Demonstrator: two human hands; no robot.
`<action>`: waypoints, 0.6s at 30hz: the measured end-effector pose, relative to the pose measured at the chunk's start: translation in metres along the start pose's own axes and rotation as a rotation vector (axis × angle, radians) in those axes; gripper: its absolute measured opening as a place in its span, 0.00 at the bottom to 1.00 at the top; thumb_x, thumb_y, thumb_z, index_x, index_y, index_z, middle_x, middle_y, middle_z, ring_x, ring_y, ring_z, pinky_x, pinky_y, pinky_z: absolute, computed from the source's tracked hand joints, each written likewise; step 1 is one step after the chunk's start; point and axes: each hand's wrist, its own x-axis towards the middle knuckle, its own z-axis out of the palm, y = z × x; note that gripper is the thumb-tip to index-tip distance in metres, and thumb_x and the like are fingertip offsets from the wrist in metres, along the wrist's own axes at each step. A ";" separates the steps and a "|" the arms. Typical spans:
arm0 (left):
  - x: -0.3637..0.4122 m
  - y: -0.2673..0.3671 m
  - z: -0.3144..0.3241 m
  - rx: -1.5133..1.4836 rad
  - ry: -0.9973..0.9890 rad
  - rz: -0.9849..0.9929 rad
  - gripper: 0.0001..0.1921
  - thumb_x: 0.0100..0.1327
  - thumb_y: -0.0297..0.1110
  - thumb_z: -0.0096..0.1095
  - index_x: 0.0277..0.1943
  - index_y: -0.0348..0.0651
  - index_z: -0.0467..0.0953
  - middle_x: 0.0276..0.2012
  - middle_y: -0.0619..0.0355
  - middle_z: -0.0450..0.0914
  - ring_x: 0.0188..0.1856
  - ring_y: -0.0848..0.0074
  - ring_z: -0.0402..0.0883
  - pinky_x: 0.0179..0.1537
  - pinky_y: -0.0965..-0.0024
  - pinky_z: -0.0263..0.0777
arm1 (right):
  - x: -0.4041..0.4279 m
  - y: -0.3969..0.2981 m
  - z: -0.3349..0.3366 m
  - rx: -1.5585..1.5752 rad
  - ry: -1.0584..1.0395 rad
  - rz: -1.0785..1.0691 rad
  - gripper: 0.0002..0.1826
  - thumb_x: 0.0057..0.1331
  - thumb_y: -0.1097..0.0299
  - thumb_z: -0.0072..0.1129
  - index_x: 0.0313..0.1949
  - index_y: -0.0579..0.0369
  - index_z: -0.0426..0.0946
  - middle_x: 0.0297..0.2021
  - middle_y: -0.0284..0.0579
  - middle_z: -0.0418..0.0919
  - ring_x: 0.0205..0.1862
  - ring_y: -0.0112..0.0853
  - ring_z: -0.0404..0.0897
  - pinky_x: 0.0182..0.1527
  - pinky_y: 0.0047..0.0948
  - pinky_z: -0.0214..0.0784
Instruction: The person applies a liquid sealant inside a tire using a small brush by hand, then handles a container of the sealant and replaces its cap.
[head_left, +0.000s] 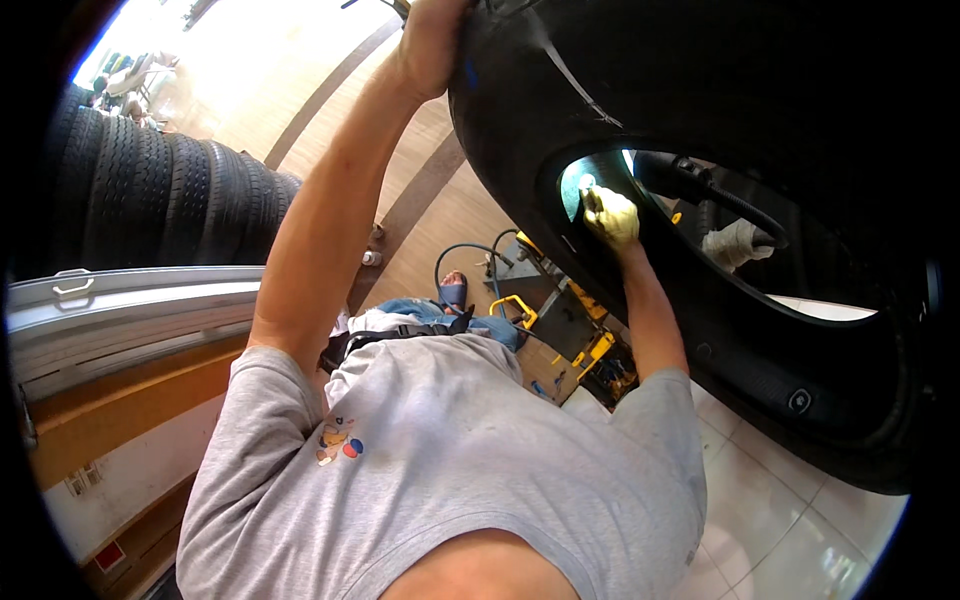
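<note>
A large black tyre (517, 142) stands tilted before me on the right, with a pale scuff on its sidewall. My left hand (433, 52) lies against its outer edge at the top of the view, the fingers cut off or hidden. A thin object (401, 7) sticks out beside that hand; I cannot tell whether it is held. My right hand (613, 216) reaches into the tyre's opening, strongly lit, with fingers curled by a bright white spot (587, 182). Glare hides whether the fingers pinch something. A round patch (799, 400) shows on the lower inner wall.
A row of tyres (154, 195) stands at the left, behind a metal-edged cabinet (150, 300). Near my sandalled foot (452, 289) are a hose (465, 247) and yellow-handled equipment (592, 356). A ribbed hose (742, 206) with a cloth-wrapped part (739, 244) shows through the tyre.
</note>
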 end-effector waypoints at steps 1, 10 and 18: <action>-0.001 0.000 -0.001 -0.013 0.001 0.008 0.30 0.79 0.48 0.37 0.75 0.36 0.57 0.71 0.52 0.66 0.72 0.70 0.64 0.74 0.65 0.53 | 0.000 -0.001 0.000 0.020 0.024 -0.008 0.15 0.67 0.61 0.60 0.25 0.52 0.72 0.21 0.49 0.77 0.24 0.50 0.79 0.28 0.45 0.71; 0.000 -0.005 -0.005 0.019 0.000 0.023 0.29 0.80 0.46 0.35 0.75 0.35 0.56 0.71 0.51 0.65 0.72 0.70 0.64 0.75 0.65 0.52 | -0.006 0.006 0.009 -0.152 0.031 0.200 0.16 0.69 0.55 0.56 0.26 0.50 0.73 0.23 0.48 0.79 0.26 0.50 0.80 0.30 0.48 0.73; 0.000 -0.007 -0.012 0.027 -0.015 0.058 0.29 0.80 0.46 0.36 0.75 0.35 0.56 0.72 0.51 0.65 0.72 0.70 0.63 0.75 0.65 0.52 | -0.003 0.008 0.007 -0.207 0.092 0.159 0.13 0.66 0.57 0.60 0.25 0.48 0.74 0.21 0.45 0.78 0.24 0.45 0.80 0.27 0.46 0.72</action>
